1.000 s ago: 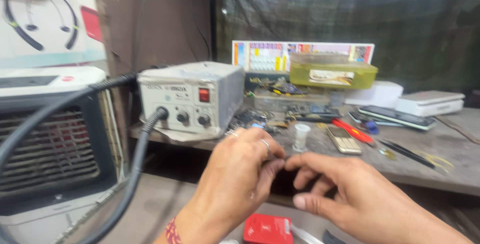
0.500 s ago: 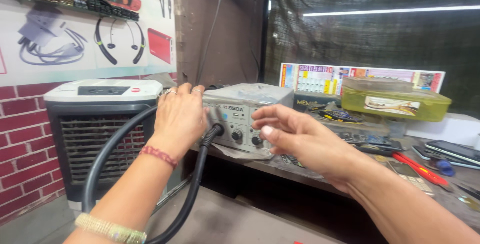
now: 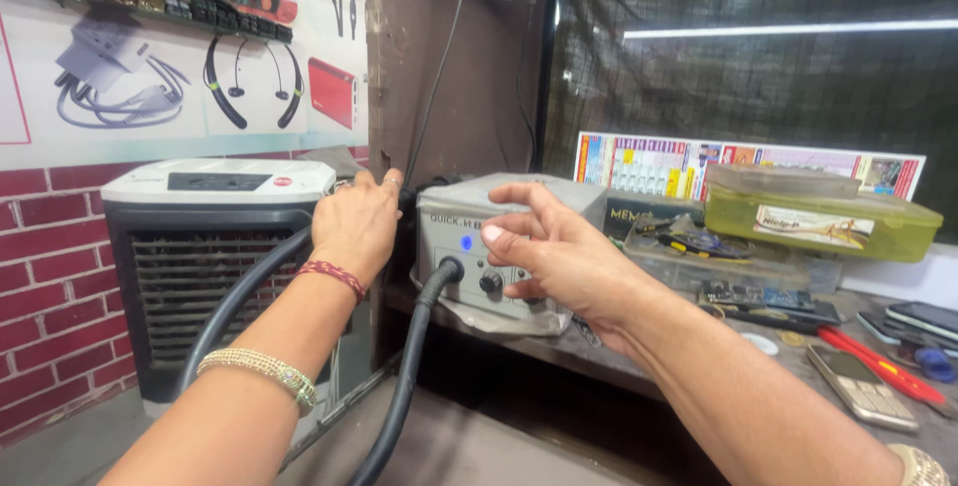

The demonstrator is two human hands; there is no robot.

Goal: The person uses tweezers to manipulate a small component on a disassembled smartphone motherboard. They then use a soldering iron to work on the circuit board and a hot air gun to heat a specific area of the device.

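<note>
A grey box-shaped hot-air station point(image 3: 559, 199) sits at the left end of the workbench, with a blue light lit and a black knob point(image 3: 490, 282) on its front. A thick black hose point(image 3: 407, 366) plugs into its front socket. My left hand point(image 3: 354, 222) reaches around the station's left side, fingers curled against its edge. My right hand point(image 3: 554, 251) hovers in front of the panel, fingers spread, thumb near the knob. Neither hand holds anything.
A white and black air cooler point(image 3: 215, 246) stands at left by a red brick wall. The bench carries a green lidded box point(image 3: 818, 212), circuit boards, a red-handled tool point(image 3: 878, 366) and phones point(image 3: 858, 378). A wooden post point(image 3: 449, 67) rises behind the station.
The view has swung left and closer to the station. My left hand slid from its top to its left side. My right hand stays in front of the panel.
</note>
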